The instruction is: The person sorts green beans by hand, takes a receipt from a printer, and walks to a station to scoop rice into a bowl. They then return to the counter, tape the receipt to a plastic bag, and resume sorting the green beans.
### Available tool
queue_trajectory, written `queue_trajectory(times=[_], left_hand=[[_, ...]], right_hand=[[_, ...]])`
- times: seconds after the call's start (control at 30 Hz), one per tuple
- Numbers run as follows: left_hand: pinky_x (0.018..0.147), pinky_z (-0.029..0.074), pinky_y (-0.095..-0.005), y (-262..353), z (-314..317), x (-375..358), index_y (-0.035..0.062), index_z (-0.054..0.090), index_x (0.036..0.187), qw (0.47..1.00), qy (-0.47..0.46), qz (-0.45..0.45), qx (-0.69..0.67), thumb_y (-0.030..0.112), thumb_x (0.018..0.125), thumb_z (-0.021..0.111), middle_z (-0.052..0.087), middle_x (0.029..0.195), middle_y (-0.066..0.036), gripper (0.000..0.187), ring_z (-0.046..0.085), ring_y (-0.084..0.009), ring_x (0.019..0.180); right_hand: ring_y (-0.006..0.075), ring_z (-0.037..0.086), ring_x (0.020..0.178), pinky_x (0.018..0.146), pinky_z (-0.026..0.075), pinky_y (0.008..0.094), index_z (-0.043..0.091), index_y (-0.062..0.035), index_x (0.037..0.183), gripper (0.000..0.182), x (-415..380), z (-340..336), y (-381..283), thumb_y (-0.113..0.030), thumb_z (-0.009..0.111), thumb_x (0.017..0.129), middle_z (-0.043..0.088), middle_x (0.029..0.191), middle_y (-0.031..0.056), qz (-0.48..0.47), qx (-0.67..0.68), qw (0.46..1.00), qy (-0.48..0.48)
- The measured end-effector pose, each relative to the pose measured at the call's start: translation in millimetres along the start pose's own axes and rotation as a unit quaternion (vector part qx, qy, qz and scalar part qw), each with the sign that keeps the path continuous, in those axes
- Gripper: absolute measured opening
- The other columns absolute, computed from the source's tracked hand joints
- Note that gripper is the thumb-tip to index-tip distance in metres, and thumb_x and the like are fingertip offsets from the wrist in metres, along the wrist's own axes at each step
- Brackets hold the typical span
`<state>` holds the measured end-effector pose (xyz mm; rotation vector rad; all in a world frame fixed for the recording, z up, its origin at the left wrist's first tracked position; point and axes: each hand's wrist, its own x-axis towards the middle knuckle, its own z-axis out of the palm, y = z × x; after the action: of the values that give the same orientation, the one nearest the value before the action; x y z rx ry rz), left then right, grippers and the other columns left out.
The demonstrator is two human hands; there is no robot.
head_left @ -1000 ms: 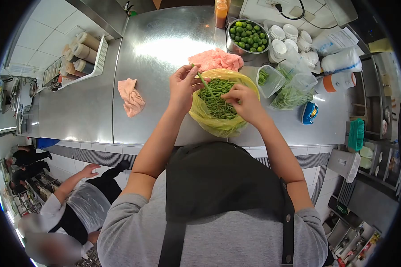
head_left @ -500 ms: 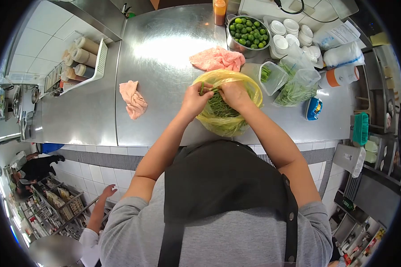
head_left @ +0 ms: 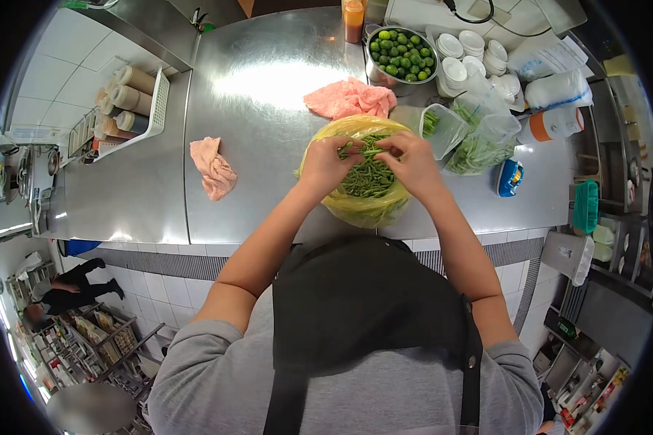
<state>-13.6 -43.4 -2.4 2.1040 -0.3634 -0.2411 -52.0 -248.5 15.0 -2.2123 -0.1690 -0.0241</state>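
Observation:
A yellow plastic bag (head_left: 366, 214) stands open on the steel counter, with cut green stems or beans (head_left: 368, 177) inside. My left hand (head_left: 328, 165) is over the bag's left side, its fingers pinched on a green piece. Opposite it, my right hand (head_left: 412, 163) pinches green pieces above the bag's right side. The fingertips of both hands are close together over the opening. A pink cloth (head_left: 350, 98) lies just behind the bag. To the right are a clear container (head_left: 450, 130) with green pieces and a clear bag of greens (head_left: 479, 154).
On the steel counter (head_left: 254, 138) are a bowl of limes (head_left: 402, 56), white cups (head_left: 453, 70), an orange bottle (head_left: 353, 22), a second cloth (head_left: 212, 168), a blue packet (head_left: 509, 178) and a white basket of bottles (head_left: 157, 105). Another person (head_left: 69, 286) is at the lower left.
My right hand has come up out of the bag and moved right, showing more of the green contents. My left hand has shifted slightly. A nearby person's arm at the lower left has gone from view.

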Motion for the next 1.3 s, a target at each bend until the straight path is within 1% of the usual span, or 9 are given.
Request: queue_trajectory(times=[0.2,0.4,0.6,0.67,0.73,0.9,1.03,1.17,1.3], left_hand=[[0.069,0.054,-0.0288,-4,-3,-1,0.0044,0.079,0.098,0.999,-0.022,-0.005,-0.05,0.007,0.078,0.08,0.076,0.083,-0.008,0.021,0.067,-0.0084,0.074],[0.071,0.054,-0.0283,-16,18,-6,0.0016,0.077,0.098,0.987,-0.061,-0.06,-0.138,0.009,0.08,0.08,0.076,0.085,-0.009,0.019,0.067,-0.0107,0.076],[0.07,0.054,-0.0292,-4,14,23,-0.0002,0.076,0.098,0.98,-0.074,-0.053,-0.179,0.012,0.081,0.08,0.076,0.085,-0.007,0.021,0.068,-0.0111,0.075],[0.072,0.053,-0.0289,-9,10,42,-0.0013,0.076,0.098,0.963,-0.136,-0.048,-0.226,0.012,0.082,0.08,0.076,0.087,-0.008,0.021,0.068,-0.0116,0.076],[0.073,0.053,-0.0283,-6,7,55,-0.0012,0.076,0.097,0.961,-0.165,-0.04,-0.216,0.01,0.082,0.079,0.076,0.087,-0.008,0.019,0.068,-0.0113,0.076],[0.075,0.054,-0.0273,-13,7,77,-0.0052,0.071,0.103,0.942,-0.249,-0.009,-0.224,0.005,0.083,0.076,0.076,0.088,-0.01,0.023,0.07,-0.0123,0.079],[0.075,0.054,-0.0263,-10,7,76,-0.0068,0.069,0.107,0.928,-0.266,-0.039,-0.259,0.004,0.084,0.075,0.076,0.091,-0.011,0.027,0.071,-0.0121,0.082],[0.075,0.055,-0.0288,-22,11,69,-0.0037,0.071,0.107,0.931,-0.263,-0.047,-0.247,0.009,0.082,0.077,0.076,0.091,-0.011,0.029,0.071,-0.0123,0.082],[0.073,0.053,-0.0286,-23,4,55,-0.0001,0.073,0.103,0.957,-0.209,-0.042,-0.196,0.014,0.081,0.079,0.076,0.087,-0.009,0.027,0.069,-0.0108,0.08]], right_hand=[[0.0199,0.064,0.076,0.067,0.049,0.0296,0.068,0.0026,0.099,0.017,2,-6,-2,-0.009,0.07,0.087,0.068,0.089,0.0127,-0.018,-0.083,0.996,-0.014],[0.0124,0.062,0.076,0.07,0.049,0.0276,0.069,0.0,0.093,0.009,9,-10,-35,-0.007,0.07,0.088,0.067,0.085,0.0044,0.118,0.425,0.898,0.015],[0.0144,0.066,0.085,0.081,0.053,0.0292,0.071,-0.0055,0.099,0.011,-68,-189,-77,-0.002,0.062,0.094,0.072,0.098,0.0078,-0.026,0.005,0.897,0.441],[0.0164,0.065,0.087,0.082,0.053,0.0306,0.071,-0.0054,0.1,0.013,-144,-252,-102,-0.002,0.061,0.093,0.071,0.1,0.0088,0.036,-0.249,0.888,0.385],[0.0184,0.065,0.09,0.084,0.052,0.0321,0.071,-0.0054,0.101,0.014,-255,-304,-125,-0.003,0.06,0.093,0.071,0.101,0.0099,0.203,-0.439,0.813,0.324],[0.0234,0.064,0.097,0.087,0.051,0.0356,0.072,-0.0054,0.104,0.017,-556,-390,-234,-0.006,0.058,0.093,0.069,0.106,0.0125,0.688,-0.567,0.335,0.305],[0.0274,0.063,0.103,0.09,0.05,0.0385,0.072,-0.0054,0.106,0.021,-653,-427,-299,-0.007,0.057,0.092,0.068,0.109,0.0145,0.706,-0.593,0.244,0.3],[0.0314,0.062,0.109,0.093,0.048,0.0413,0.072,-0.0053,0.108,0.024,-664,-450,-240,-0.009,0.055,0.092,0.067,0.113,0.0166,0.652,-0.614,0.352,0.272],[0.0268,0.049,0.135,0.11,0.039,0.0369,0.068,-0.0039,0.127,0.037,-414,-315,-76,-0.006,0.05,0.094,0.056,0.143,0.0165,0.389,-0.479,0.752,0.23]])
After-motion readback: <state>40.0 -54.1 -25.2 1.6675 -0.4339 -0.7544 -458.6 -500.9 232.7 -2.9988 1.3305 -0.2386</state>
